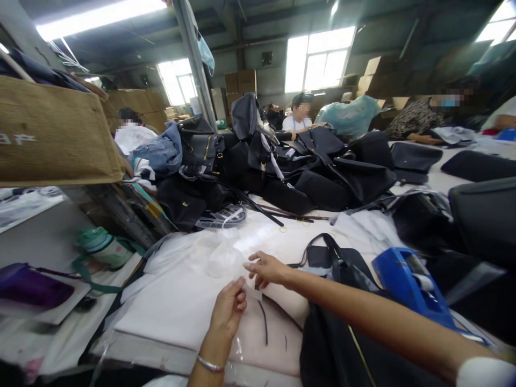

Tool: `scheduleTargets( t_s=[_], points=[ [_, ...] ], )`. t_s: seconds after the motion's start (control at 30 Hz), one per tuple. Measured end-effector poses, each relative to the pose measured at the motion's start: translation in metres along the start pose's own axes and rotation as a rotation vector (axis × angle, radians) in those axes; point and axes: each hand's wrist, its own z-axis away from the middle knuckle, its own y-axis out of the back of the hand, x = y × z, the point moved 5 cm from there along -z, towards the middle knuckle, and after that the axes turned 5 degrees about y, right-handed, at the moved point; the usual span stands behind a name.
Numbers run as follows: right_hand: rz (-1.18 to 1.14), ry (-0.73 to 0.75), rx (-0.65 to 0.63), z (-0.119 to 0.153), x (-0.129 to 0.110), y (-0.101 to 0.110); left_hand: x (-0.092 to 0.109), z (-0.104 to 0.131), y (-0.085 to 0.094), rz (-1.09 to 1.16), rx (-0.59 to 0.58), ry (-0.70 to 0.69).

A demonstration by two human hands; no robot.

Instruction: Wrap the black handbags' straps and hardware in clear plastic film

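Observation:
My left hand (228,307), with a bracelet at the wrist, is closed, thumb and forefinger pinched on the edge of a small, thin white piece (253,292) that I cannot identify. Just above and to its right is my right hand (266,270), fingers apart and bent, fingertips close to that piece. Whether they touch it is unclear. Crumpled thin white sheeting (220,258) lies behind both hands. A black bag (334,333) lies under my right forearm. Below the hands, a thin dark strip (264,322) rests on a pale pink surface (278,336).
Black bags (282,188) are heaped across the table. A blue tape dispenser (415,285) stands at right. At left are a green bottle (102,247), a purple container (34,285) and a brown board (52,134) on a post. Several people sit beyond the heap.

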Motion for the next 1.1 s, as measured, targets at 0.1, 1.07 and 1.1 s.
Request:
scheduleTargets(
  t_s=[0.1, 1.07, 1.1],
  points=[
    [0.133, -0.023, -0.105, 0.036, 0.008, -0.01, -0.003, 0.005, -0.001, 0.034, 0.025, -0.022],
    [0.92, 0.279, -0.373, 0.109, 0.004, -0.029, -0.032, 0.099, -0.001, -0.759, -0.429, 0.197],
    [0.889, 0.29, -0.363, 0.097, 0.006, -0.027, -0.027, 0.094, 0.008, -0.765, -0.377, 0.181]
  ],
)
